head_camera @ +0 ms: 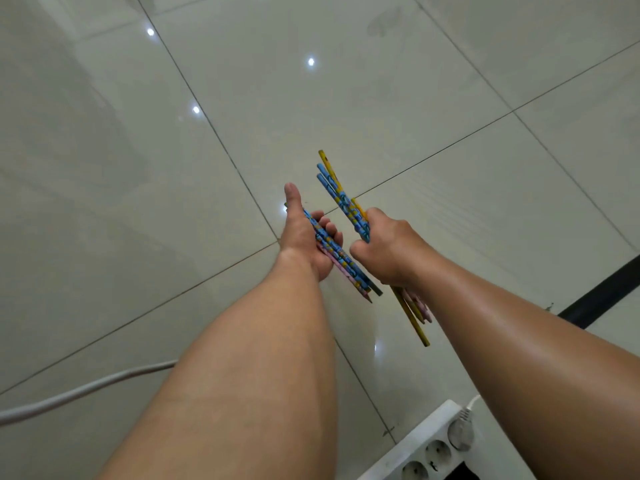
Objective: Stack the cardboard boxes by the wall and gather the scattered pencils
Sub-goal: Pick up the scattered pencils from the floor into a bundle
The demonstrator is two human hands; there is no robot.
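A white cable (86, 389) trails across the tiled floor (398, 98) at the near left. Above the floor, the left hand (303, 237) has its thumb stretched out and its fingers curled under a bundle of blue and pink pencils (346, 266) lying across its palm. Just beside it, the right hand (393, 249) is wrapped in a fist round a second bundle of blue and yellow pencils (341, 195). The two are close, probably to merge them into one bunch. A power strip (433, 445) sits at the near right. No boxes or loose pencils are in view.
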